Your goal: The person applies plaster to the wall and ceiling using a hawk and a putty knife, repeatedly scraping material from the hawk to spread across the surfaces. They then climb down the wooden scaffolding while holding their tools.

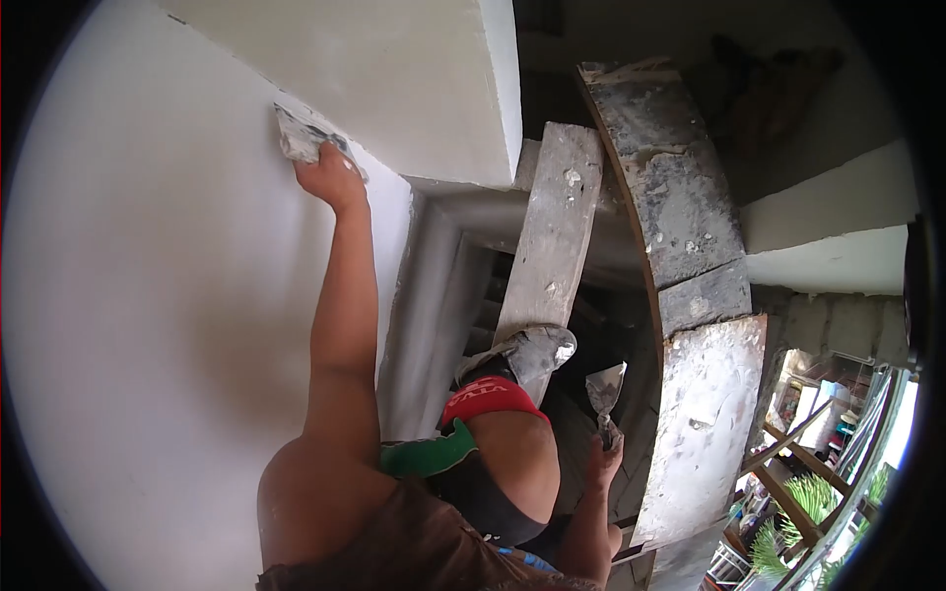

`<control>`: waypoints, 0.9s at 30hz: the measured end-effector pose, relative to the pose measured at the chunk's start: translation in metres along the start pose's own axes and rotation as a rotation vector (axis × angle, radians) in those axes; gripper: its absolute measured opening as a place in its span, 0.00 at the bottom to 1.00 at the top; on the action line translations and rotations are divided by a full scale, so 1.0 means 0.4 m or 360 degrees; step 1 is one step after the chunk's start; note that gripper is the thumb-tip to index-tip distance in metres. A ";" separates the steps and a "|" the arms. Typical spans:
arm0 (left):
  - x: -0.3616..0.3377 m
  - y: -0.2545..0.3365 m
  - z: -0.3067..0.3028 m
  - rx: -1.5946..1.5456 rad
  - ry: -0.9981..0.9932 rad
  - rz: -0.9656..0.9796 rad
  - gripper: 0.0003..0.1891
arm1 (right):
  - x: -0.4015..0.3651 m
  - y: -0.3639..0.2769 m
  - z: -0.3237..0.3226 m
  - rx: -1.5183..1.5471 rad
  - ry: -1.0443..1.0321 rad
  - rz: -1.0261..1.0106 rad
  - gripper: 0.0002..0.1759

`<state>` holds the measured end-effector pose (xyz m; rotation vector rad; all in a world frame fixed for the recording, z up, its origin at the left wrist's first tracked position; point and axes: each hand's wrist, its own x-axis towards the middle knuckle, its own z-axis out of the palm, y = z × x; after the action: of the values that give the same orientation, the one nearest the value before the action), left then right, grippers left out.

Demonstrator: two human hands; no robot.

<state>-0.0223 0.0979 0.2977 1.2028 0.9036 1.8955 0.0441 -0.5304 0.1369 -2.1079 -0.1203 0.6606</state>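
Nearest, to the lower right of the wooden plank [554,222], the right hand [601,463] is closed around the handle of a small trowel [605,389], whose grey, plaster-caked blade points up and ends just right of the plank's lower end. A shoe [532,353] smeared with plaster rests on that lower end, with a bent knee in red-trimmed shorts just below it. To the right of the plank a curved board [680,197] crusted with dried plaster sweeps downward, well apart from the trowel's tip. Left of the plank spreads the smooth white wall [148,325], and the bare left arm stretches up along it. Farthest off, up and well left of the plank's top, the left hand [330,177] is wrapped tight around a flat blade [301,133] (also grey with plaster), pressing it against the wall right where the wall meets the pale overhang [394,69] above; the fingers themselves are hidden behind the hand.
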 end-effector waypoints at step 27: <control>-0.385 0.117 0.026 -0.0764 -0.1026 -0.1348 0.23 | 0.102 -0.478 0.016 0.1025 -0.0250 -0.0106 0.21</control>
<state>0.0274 -0.0535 0.2733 0.8400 0.4374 0.8752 0.1054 -0.3991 0.2679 -1.4295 -0.0532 0.7108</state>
